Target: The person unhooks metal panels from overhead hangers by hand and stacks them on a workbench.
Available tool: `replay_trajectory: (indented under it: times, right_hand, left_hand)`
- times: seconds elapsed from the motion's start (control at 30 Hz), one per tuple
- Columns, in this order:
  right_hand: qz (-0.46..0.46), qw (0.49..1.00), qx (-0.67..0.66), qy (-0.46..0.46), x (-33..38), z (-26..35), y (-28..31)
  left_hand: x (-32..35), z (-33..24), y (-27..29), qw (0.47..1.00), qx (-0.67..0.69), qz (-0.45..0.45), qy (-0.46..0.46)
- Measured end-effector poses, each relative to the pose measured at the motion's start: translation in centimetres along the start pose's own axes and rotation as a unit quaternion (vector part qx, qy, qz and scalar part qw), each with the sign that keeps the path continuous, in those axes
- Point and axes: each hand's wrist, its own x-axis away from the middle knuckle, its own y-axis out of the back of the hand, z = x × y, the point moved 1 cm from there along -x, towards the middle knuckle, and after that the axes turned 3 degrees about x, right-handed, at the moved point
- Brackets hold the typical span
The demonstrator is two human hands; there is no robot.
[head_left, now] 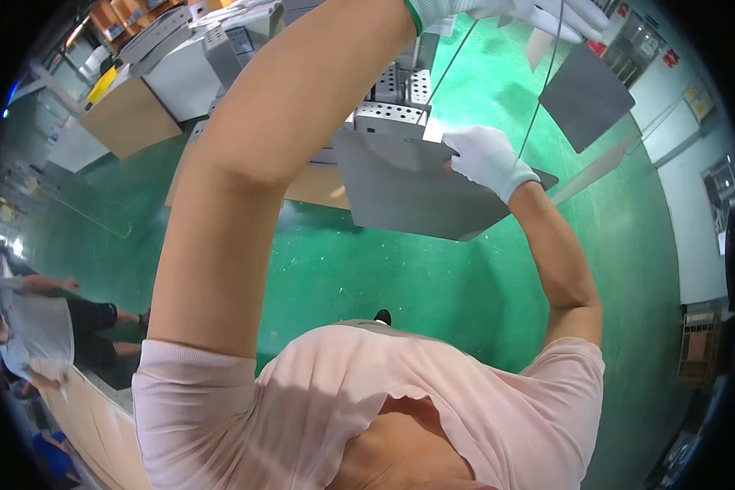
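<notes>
My right hand point(488, 159) is clamped on the upper edge of the grey panel point(420, 184), which sits tilted above the green floor point(384, 273), near the perforated metal point(394, 118). My left hand point(539, 11) is raised beside a wire point(529, 131); I cannot tell whether it grips. In my judgement, a firm hold and clearance from the metal protect the panel's edges.

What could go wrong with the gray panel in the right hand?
The right hand grips the gray panel near one edge, so it might tilt or slip. A panel edge might scrape the bare right forearm. It could also knock the perforated metal part, if that is as close as it looks.
</notes>
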Motion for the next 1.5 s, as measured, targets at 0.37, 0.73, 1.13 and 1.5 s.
replay_trajectory:
  times: [0.37, 0.73, 1.13, 1.5]
  right_hand:
    - [-0.089, 0.987, -0.051, 0.125, 3.4, -0.6, 5.2]
    - [0.002, 0.995, -0.097, -0.034, 5.1, -2.4, -5.1]
    - [-0.058, 0.861, -0.151, -0.481, 18.1, 1.8, -15.1]
    - [-0.34, 0.582, -0.103, -0.732, 26.6, 25.7, -1.9]
  left_hand:
    - [2.1, -2.9, -1.3, 0.991, 0.109, -0.072, 0.003]
    - [0.2, -2.5, -3.8, 0.936, 0.218, -0.276, 0.028]
    - [18.4, 0.3, -1.3, 0.68, -0.453, -0.474, -0.33]
    - [36.6, 31.5, -26.5, 0.486, 0.525, -0.113, 0.69]
